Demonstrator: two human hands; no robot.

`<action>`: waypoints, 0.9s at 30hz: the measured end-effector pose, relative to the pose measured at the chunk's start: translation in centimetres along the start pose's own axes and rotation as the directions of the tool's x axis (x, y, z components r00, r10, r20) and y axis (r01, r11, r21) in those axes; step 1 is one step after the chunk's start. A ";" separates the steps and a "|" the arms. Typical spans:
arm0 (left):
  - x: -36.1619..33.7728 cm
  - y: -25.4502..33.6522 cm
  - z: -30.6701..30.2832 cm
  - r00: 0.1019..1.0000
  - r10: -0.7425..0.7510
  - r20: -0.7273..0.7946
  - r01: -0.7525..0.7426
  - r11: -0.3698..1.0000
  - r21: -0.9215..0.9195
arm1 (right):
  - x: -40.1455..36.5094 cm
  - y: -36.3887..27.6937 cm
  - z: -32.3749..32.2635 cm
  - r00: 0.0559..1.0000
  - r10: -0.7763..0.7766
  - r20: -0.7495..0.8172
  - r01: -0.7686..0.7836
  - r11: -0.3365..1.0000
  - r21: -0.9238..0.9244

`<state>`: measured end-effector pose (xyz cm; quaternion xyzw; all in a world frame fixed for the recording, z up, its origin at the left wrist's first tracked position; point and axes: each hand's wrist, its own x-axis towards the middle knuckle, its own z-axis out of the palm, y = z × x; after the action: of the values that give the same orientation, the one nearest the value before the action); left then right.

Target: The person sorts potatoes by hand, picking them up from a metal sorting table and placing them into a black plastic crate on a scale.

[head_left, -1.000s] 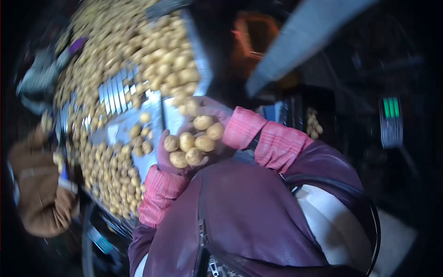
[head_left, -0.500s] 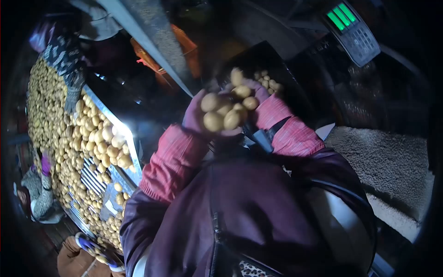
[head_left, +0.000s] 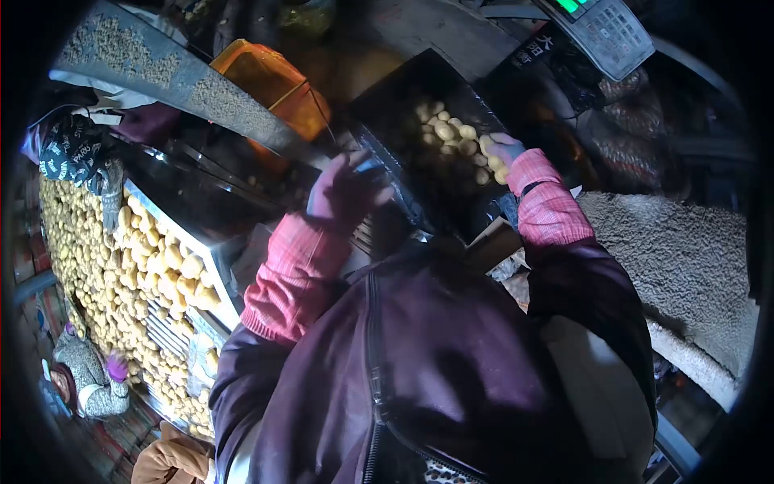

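Note:
My left hand point(head_left: 345, 192), in a pinkish glove, is raised left of a black box point(head_left: 407, 85). Its fingers are spread and somewhat blurred, with nothing in them. My right hand point(head_left: 506, 150) is over the right side of the box, fingers stretched out and palm tipped toward the inside. Several potatoes point(head_left: 497, 168) lie right against that palm; whether any rest on it I cannot make out. More small yellow potatoes point(head_left: 453, 131) lie loose inside the box.
A sorting table full of potatoes point(head_left: 89, 242) runs along the left, where co-workers' hands point(head_left: 117, 368) show. An orange crate point(head_left: 270, 93) stands beyond a slanted metal beam point(head_left: 173, 77). A scale display point(head_left: 605, 36) is upper right; a fleecy pad point(head_left: 661, 258) lies right.
Both hands were cupped together around several potatoes. They have parted: the left moved away emptied, the right moved rightward over the box. More potatoes are visible in the box.

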<state>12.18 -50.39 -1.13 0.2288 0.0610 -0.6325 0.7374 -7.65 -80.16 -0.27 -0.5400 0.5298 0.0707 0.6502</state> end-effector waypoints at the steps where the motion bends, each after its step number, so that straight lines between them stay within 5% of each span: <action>1: -1.2 -0.8 -1.4 0.999 -0.017 -0.031 0.017 1.000 -0.011 | 1.7 1.2 -0.8 0.998 -0.043 -0.038 0.040 0.996 -0.082; 4: -5.3 -2.2 -6.2 0.998 -0.064 0.005 0.064 0.989 -0.136 | 7.9 5.2 -4.1 0.975 -0.198 -0.105 0.151 0.925 -0.348; 6: -6.1 -4.0 -12.1 0.956 -0.106 0.274 0.196 0.925 -0.326 | 9.7 4.4 -3.7 0.974 -0.219 -0.061 0.181 0.908 -0.378; 7: -8.3 -3.1 -9.3 0.998 -0.057 0.032 0.062 0.976 -0.210 | 10.4 3.4 -2.5 0.983 -0.184 0.006 0.176 0.928 -0.330; 9: -12.9 -1.7 -3.2 0.887 0.052 -0.459 0.025 0.987 0.161 | 10.3 1.2 1.9 0.939 -0.016 0.345 0.044 0.996 -0.073; 11: -16.4 -1.3 -3.7 0.901 0.077 -0.426 -0.037 0.994 0.102 | 10.6 -1.5 6.7 0.742 0.141 0.655 -0.171 0.985 -0.018; 12: -18.1 -3.6 -5.6 0.913 0.369 -0.173 -0.212 0.792 0.572 | 11.1 -3.0 9.2 0.576 0.210 0.790 -0.248 0.966 -0.076; 13: -19.4 -3.6 -5.1 0.869 0.440 -0.227 -0.224 0.759 0.611 | 11.7 -4.5 11.7 0.391 0.267 0.881 -0.291 0.944 -0.156; 14: -20.7 -3.6 -4.6 0.816 0.507 -0.280 -0.226 0.724 0.652 | 8.3 -4.3 16.8 0.732 0.078 0.677 0.262 0.885 -0.385; 16: -22.5 -4.2 -4.4 0.699 0.550 -0.456 -0.258 0.789 0.557 | -2.2 -6.9 25.6 0.715 0.035 0.698 0.546 0.596 -0.589; 18: -25.2 -5.8 -4.6 0.391 0.878 -0.275 -0.271 0.395 0.878 | -5.4 -5.6 31.1 0.381 -0.053 0.923 0.725 0.636 -0.263; 19: -27.0 -7.2 -4.8 0.235 0.966 -0.109 -0.199 0.158 0.967 | -8.9 -5.1 33.6 0.387 0.052 0.921 0.668 0.673 -0.318; 22: -32.2 -9.2 -4.6 -0.031 0.996 -0.082 0.004 0.083 0.997 | -13.6 -2.9 40.8 0.053 0.076 0.996 0.918 0.388 -0.079; 23: -33.7 -10.3 -6.0 -0.095 0.995 -0.018 0.162 0.034 0.986 | -15.6 -2.4 42.9 0.038 0.109 0.993 0.934 0.349 -0.074; 27: -38.2 -14.4 -8.0 -0.265 0.964 -0.028 0.306 0.112 0.945 | -20.3 0.2 51.6 -0.074 0.160 0.984 0.972 0.232 0.035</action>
<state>-7.40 -13.92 2.54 0.8820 0.0909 0.2266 0.4031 15.12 -30.20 7.69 -0.7444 -0.3861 0.3442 0.4222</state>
